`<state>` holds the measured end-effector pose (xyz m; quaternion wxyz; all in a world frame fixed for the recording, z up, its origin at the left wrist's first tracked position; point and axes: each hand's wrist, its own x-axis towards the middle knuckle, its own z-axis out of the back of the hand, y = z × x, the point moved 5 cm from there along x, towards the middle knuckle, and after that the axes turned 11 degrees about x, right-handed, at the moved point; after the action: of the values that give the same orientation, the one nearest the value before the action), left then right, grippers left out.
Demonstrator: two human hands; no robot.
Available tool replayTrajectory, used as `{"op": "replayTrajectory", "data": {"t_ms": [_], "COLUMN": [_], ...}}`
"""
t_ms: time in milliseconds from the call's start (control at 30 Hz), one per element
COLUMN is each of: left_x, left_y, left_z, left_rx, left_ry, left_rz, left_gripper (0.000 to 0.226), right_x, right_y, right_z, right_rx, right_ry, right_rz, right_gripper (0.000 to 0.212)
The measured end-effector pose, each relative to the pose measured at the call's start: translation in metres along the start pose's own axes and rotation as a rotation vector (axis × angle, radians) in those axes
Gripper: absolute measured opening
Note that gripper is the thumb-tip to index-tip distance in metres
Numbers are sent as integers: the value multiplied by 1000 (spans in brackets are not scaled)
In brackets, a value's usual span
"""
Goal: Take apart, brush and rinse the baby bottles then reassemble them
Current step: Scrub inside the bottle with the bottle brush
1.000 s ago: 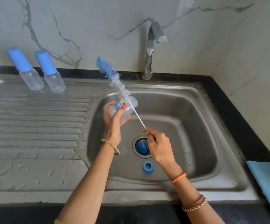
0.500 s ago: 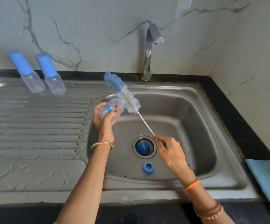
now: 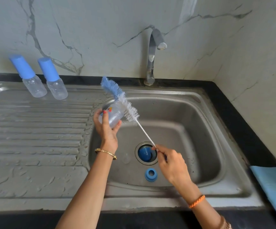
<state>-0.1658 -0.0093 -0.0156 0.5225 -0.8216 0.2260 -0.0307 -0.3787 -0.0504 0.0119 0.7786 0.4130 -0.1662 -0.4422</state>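
The brush (image 3: 120, 99) lies across the outside of the open bottle (image 3: 112, 115), so the step probably goes best if its bristle head is lined up with the mouth and pushed straight in, then twisted against the walls. The left hand (image 3: 106, 128) grips that bottle over the sink (image 3: 216, 162), fingers curled round it. The right hand (image 3: 172, 164) pinches the thin handle near its end, above the drain.
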Motion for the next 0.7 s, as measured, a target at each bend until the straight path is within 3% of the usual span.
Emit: {"op": "replayTrajectory", "data": {"t_ms": [67,167,333,533,700], "left_x": [-2,-1,8,5,9], "left_y": [5,7,8,16,9], "left_z": [-8,-10,0,0,10], "left_rx": [-2,-21,-100,36,25], "left_ry": [80,147,87,17,-21], "left_rz": [53,108,180,223,163], "left_gripper": [18,45,19,47,29], "right_x": [10,20,-6,11,-4], "right_y": [4,9,-3,9,-5], "right_z": [1,0,3,5,-2], "right_rx": [6,-4,-23,-35,-71], "right_ry": [-51,-67,-18,-72,-8], "right_rz": [-8,-17,29,25,20], "right_gripper": [33,34,32,35,33]}}
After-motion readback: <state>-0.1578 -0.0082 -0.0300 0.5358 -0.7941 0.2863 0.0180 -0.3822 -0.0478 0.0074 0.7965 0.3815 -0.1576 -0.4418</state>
